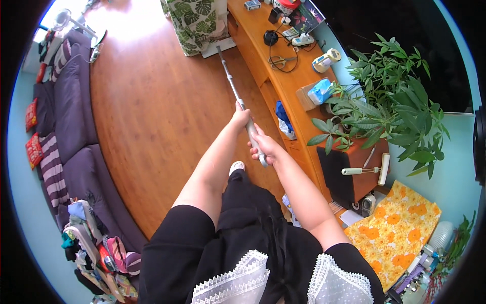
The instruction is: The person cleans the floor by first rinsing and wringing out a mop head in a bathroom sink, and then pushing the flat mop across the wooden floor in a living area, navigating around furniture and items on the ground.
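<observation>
I hold a long silver mop pole (230,81) with both hands. My left hand (241,117) grips the pole higher up along the shaft. My right hand (265,147) is closed around its grey top end near my body. The pole slants away over the wooden floor (152,116) to a flat white mop head (218,47), which lies at the foot of a leaf-patterned cloth (195,20). One white slipper (236,166) shows below my hands.
A long wooden shelf unit (283,81) with scissors, cables and small devices runs along the right. A leafy potted plant (385,101) stands on it beside a lint roller (364,169). A purple sofa (76,126) curves along the left, with piled clothes (96,248) at its near end.
</observation>
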`<state>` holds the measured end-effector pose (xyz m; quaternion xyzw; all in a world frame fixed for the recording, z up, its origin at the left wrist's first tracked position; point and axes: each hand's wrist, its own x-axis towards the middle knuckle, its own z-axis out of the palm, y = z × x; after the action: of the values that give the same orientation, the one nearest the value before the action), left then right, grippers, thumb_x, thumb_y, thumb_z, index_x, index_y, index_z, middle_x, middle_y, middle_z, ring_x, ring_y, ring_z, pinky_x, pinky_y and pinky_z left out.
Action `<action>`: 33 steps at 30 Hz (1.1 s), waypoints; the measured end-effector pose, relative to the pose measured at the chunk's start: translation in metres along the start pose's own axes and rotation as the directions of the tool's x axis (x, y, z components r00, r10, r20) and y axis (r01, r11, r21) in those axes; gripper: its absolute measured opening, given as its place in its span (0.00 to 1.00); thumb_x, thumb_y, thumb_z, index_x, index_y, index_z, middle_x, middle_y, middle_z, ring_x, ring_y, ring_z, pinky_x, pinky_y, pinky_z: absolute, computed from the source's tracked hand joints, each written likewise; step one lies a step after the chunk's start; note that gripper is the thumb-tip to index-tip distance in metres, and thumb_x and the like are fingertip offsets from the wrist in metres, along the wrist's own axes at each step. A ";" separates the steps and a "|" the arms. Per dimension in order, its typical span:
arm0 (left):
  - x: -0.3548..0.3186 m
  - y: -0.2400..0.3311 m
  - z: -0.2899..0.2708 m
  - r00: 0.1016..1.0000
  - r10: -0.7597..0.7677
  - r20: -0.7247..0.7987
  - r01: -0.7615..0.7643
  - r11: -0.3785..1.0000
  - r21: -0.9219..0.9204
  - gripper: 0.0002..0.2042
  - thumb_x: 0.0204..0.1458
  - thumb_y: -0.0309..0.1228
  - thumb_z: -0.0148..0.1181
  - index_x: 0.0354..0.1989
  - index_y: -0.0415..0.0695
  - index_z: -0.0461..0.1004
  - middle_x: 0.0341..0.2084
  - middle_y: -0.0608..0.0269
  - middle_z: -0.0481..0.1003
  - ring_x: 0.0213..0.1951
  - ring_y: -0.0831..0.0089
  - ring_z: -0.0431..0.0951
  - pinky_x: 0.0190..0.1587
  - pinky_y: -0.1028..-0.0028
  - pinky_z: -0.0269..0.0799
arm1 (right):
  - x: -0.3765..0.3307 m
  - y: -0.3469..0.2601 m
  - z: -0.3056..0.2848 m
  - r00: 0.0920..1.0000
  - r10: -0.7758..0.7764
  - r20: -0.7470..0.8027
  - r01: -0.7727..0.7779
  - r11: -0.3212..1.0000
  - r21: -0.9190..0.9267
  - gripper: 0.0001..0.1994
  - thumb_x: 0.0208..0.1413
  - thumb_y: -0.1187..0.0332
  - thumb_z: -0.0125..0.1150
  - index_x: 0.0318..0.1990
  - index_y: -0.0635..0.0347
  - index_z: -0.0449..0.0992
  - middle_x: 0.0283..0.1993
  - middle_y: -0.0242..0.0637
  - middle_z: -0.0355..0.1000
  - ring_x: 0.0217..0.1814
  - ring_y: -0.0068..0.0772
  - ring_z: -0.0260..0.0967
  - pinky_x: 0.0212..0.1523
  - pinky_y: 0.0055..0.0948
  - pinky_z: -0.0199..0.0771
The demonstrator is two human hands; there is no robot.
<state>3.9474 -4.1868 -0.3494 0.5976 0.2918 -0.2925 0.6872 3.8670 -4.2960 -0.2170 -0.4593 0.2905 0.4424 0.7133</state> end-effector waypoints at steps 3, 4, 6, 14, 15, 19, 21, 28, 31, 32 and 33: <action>-0.001 -0.001 -0.001 1.000 -0.010 -0.013 0.010 0.999 -0.032 0.39 0.52 0.27 0.45 0.69 0.58 0.30 0.33 0.57 0.68 0.27 0.70 0.72 0.27 0.67 0.71 | 0.000 0.006 0.003 1.000 0.004 -0.022 -0.003 1.000 0.020 0.26 0.65 0.59 0.36 0.67 0.26 0.38 0.34 0.36 0.58 0.20 0.21 0.55 0.17 0.21 0.62; -0.004 -0.006 -0.002 1.000 -0.008 -0.018 0.007 0.999 -0.033 0.39 0.52 0.27 0.45 0.69 0.58 0.30 0.33 0.57 0.68 0.27 0.70 0.72 0.27 0.67 0.71 | 0.000 0.010 0.003 0.999 0.001 -0.037 0.000 1.000 0.023 0.26 0.65 0.59 0.36 0.67 0.27 0.38 0.34 0.36 0.58 0.20 0.21 0.55 0.17 0.21 0.62; -0.014 -0.016 -0.003 1.000 0.024 -0.001 -0.024 0.999 -0.036 0.39 0.52 0.26 0.45 0.69 0.58 0.30 0.32 0.58 0.68 0.28 0.70 0.72 0.27 0.68 0.71 | -0.005 0.023 0.002 1.000 -0.001 -0.026 0.001 1.000 0.018 0.26 0.65 0.59 0.37 0.67 0.27 0.38 0.35 0.36 0.58 0.20 0.21 0.55 0.17 0.21 0.62; -0.101 -0.086 0.013 0.995 0.099 0.001 -0.099 0.993 -0.070 0.39 0.49 0.24 0.43 0.68 0.49 0.29 0.28 0.52 0.70 0.27 0.66 0.72 0.30 0.67 0.71 | -0.076 0.101 -0.014 0.998 0.034 0.049 -0.037 0.997 0.074 0.25 0.66 0.59 0.37 0.67 0.26 0.39 0.35 0.37 0.57 0.20 0.21 0.55 0.16 0.19 0.63; -0.117 -0.095 0.018 0.994 0.114 -0.005 -0.114 0.991 -0.075 0.39 0.49 0.24 0.43 0.68 0.49 0.29 0.28 0.52 0.70 0.27 0.66 0.72 0.30 0.67 0.71 | -0.092 0.112 -0.015 0.996 0.049 0.073 -0.055 0.995 0.086 0.25 0.66 0.60 0.36 0.67 0.24 0.39 0.34 0.36 0.57 0.20 0.19 0.55 0.17 0.18 0.62; -0.180 -0.142 0.035 0.995 0.067 -0.068 -0.075 0.989 -0.130 0.38 0.50 0.24 0.45 0.68 0.49 0.30 0.31 0.53 0.68 0.27 0.67 0.72 0.28 0.66 0.71 | -0.149 0.166 -0.027 0.987 0.028 0.156 -0.045 0.993 0.106 0.25 0.66 0.63 0.36 0.67 0.25 0.41 0.34 0.34 0.60 0.21 0.16 0.55 0.19 0.17 0.63; -0.213 -0.170 0.043 0.995 0.053 -0.089 -0.070 0.978 -0.196 0.33 0.50 0.24 0.46 0.66 0.49 0.40 0.30 0.57 0.67 0.27 0.69 0.70 0.26 0.66 0.71 | -0.182 0.194 -0.030 0.983 0.030 0.181 -0.050 0.992 0.112 0.25 0.65 0.64 0.36 0.66 0.25 0.42 0.35 0.34 0.61 0.21 0.16 0.56 0.19 0.17 0.64; -0.318 -0.262 0.060 0.994 -0.042 -0.098 0.006 0.941 -0.340 0.16 0.48 0.19 0.46 0.44 0.50 0.54 0.26 0.60 0.63 0.25 0.70 0.66 0.22 0.67 0.67 | -0.277 0.292 -0.047 0.958 0.044 0.284 -0.125 0.954 0.273 0.25 0.63 0.69 0.37 0.65 0.29 0.46 0.39 0.38 0.65 0.23 0.16 0.59 0.19 0.15 0.66; -0.341 -0.283 0.066 0.992 0.009 -0.126 -0.057 0.923 -0.381 0.16 0.48 0.19 0.46 0.42 0.50 0.54 0.26 0.60 0.62 0.24 0.70 0.66 0.21 0.67 0.67 | -0.301 0.311 -0.048 0.951 0.057 0.304 -0.136 0.960 0.244 0.25 0.62 0.70 0.36 0.64 0.29 0.46 0.39 0.39 0.66 0.23 0.17 0.60 0.18 0.16 0.67; -0.345 -0.288 0.066 0.994 0.008 -0.113 -0.052 0.917 -0.396 0.16 0.48 0.19 0.46 0.42 0.50 0.54 0.26 0.60 0.62 0.24 0.70 0.66 0.22 0.67 0.67 | -0.306 0.316 -0.046 0.954 0.056 0.294 -0.129 0.964 0.233 0.24 0.63 0.69 0.36 0.64 0.31 0.48 0.41 0.39 0.65 0.23 0.16 0.59 0.18 0.14 0.66; -0.349 -0.295 0.063 0.993 0.014 -0.121 -0.062 0.914 -0.401 0.15 0.48 0.19 0.47 0.42 0.49 0.54 0.25 0.60 0.62 0.24 0.70 0.66 0.22 0.67 0.67 | -0.310 0.321 -0.044 0.956 0.058 0.287 -0.125 0.967 0.222 0.23 0.64 0.68 0.35 0.64 0.33 0.49 0.42 0.39 0.64 0.23 0.14 0.58 0.18 0.11 0.65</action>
<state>3.4995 -4.2647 -0.2716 0.4643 0.3734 -0.1772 0.7833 3.4423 -4.3887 -0.1082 -0.2898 0.2597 0.4972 0.7755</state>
